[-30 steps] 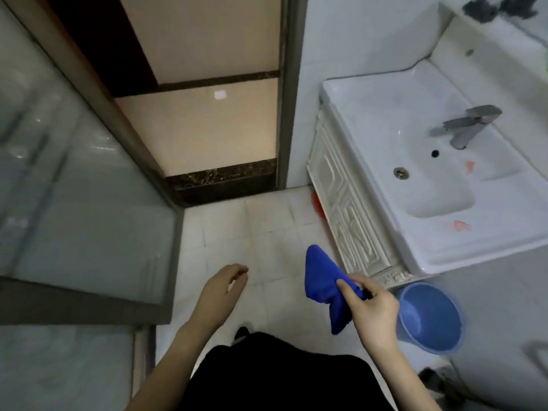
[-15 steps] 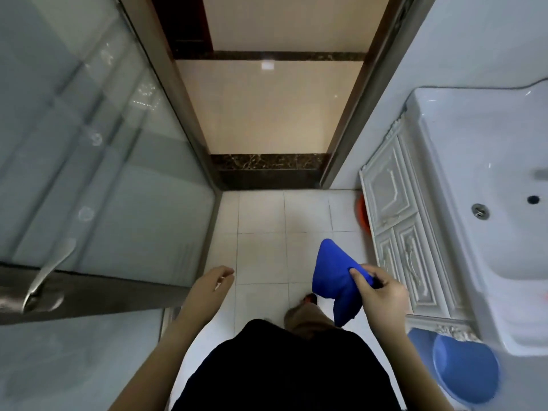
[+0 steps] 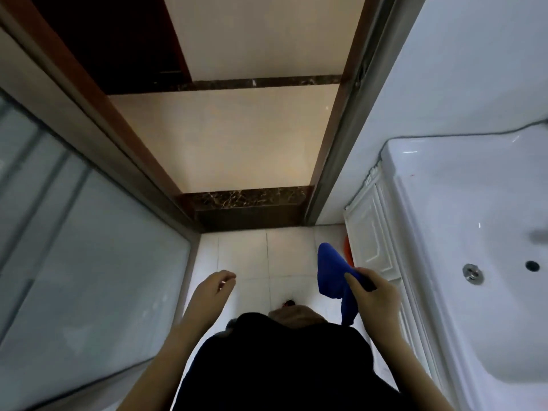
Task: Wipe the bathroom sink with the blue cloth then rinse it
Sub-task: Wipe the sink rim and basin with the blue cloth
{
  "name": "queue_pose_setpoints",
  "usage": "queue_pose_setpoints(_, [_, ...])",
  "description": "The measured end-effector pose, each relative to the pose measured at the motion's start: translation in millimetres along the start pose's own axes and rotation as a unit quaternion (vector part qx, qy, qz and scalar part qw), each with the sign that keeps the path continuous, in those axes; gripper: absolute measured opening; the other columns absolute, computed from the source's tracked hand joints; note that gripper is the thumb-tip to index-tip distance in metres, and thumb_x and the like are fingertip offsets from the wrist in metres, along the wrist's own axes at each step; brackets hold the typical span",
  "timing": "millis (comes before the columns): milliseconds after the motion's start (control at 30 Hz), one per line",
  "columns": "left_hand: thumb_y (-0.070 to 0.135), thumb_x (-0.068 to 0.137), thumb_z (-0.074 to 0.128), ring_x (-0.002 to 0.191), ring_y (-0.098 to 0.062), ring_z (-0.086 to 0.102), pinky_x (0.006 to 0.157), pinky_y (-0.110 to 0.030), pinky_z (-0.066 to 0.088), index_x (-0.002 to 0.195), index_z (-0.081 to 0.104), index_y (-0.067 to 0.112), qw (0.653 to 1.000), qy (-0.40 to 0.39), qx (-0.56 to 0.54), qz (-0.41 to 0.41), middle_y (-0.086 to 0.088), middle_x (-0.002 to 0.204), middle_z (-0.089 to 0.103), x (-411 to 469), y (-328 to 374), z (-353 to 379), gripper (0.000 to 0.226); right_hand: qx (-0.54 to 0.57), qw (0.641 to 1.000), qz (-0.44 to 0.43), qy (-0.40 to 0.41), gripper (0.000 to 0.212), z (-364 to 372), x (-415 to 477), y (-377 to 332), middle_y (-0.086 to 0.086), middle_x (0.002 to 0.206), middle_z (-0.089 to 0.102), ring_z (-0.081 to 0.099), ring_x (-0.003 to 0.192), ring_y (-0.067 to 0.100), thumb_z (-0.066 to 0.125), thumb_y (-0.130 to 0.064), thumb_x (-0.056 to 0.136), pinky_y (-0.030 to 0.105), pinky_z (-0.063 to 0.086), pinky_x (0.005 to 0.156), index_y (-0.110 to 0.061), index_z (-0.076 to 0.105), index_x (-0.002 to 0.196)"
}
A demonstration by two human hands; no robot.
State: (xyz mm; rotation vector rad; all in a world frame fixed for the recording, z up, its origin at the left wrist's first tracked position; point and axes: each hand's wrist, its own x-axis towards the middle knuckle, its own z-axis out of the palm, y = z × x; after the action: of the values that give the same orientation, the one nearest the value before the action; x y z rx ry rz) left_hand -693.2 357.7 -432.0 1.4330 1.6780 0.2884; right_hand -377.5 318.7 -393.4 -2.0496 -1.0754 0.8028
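A: Stage? The right hand (image 3: 375, 298) pinches the blue cloth (image 3: 332, 268) above the floor, near the sink (image 3: 444, 209) but not touching it. By that, wiping and rinsing both remain to do.
B: The left hand (image 3: 213, 287) hangs loosely curled, holding nothing. Against half a second earlier, the grip is unchanged and less of the sink shows.

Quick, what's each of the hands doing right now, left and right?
Left hand: open, fingers loosely curled, holding nothing.
Right hand: gripping the blue cloth, off the sink.
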Motion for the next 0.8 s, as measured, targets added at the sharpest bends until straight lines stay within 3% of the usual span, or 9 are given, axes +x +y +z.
queue_pose_setpoints(133, [0.028, 0.100, 0.048, 0.104, -0.008, 0.058, 0.089, -0.014, 0.042, 0.116, 0.062, 0.020, 0.999, -0.024, 0.002, 0.044, 0.009, 0.115, 0.061, 63, 72, -4, 0.023, -0.008, 1.000, 0.005, 0.011, 0.013, -16, 58, -9, -0.004, 0.080, 0.070, 0.062, 0.073, 0.001, 0.072, -0.014, 0.084, 0.015, 0.042, 0.063, -0.016, 0.073, 0.097])
queue_pose_setpoints(267, [0.026, 0.100, 0.049, 0.099, 0.001, 0.057, 0.080, -0.012, 0.042, 0.109, 0.062, 0.028, 0.994, -0.029, 0.008, 0.104, 0.016, 0.105, 0.060, 119, 131, -12, 0.015, 0.013, 0.999, 0.009, 0.050, 0.014, -25, 107, -23, -0.004, 0.078, 0.072, 0.065, 0.072, 0.005, 0.074, -0.012, 0.082, 0.009, 0.045, 0.060, -0.015, 0.075, 0.095])
queue_pose_setpoints(533, [0.026, 0.101, 0.046, 0.102, -0.002, 0.056, 0.085, -0.020, 0.044, 0.113, 0.061, 0.027, 0.975, -0.150, 0.065, 0.153, 0.008, 0.111, 0.061, 248, 195, -10, 0.019, 0.046, 0.990, 0.068, 0.118, 0.011, -11, 186, -40, -0.013, 0.075, 0.070, 0.063, 0.075, -0.004, 0.073, -0.012, 0.081, 0.008, 0.045, 0.062, -0.021, 0.073, 0.088])
queue_pose_setpoints(667, [0.030, 0.101, 0.046, 0.100, -0.002, 0.057, 0.080, -0.017, 0.044, 0.112, 0.060, 0.029, 0.939, -0.226, 0.124, 0.227, 0.007, 0.111, 0.061, 310, 246, 1, 0.018, 0.047, 0.971, 0.121, 0.202, 0.012, -8, 212, -52, -0.014, 0.075, 0.070, 0.062, 0.077, -0.007, 0.076, -0.011, 0.078, 0.005, 0.042, 0.064, -0.021, 0.074, 0.085])
queue_pose_setpoints(800, [0.026, 0.100, 0.050, 0.096, -0.009, 0.058, 0.078, -0.019, 0.042, 0.110, 0.065, 0.019, 0.872, -0.302, 0.183, 0.340, 0.000, 0.109, 0.063, 352, 311, 26, 0.020, 0.068, 0.938, 0.174, 0.293, 0.011, -14, 230, -67, -0.013, 0.074, 0.071, 0.064, 0.078, -0.002, 0.077, -0.013, 0.078, 0.009, 0.045, 0.067, -0.022, 0.074, 0.084])
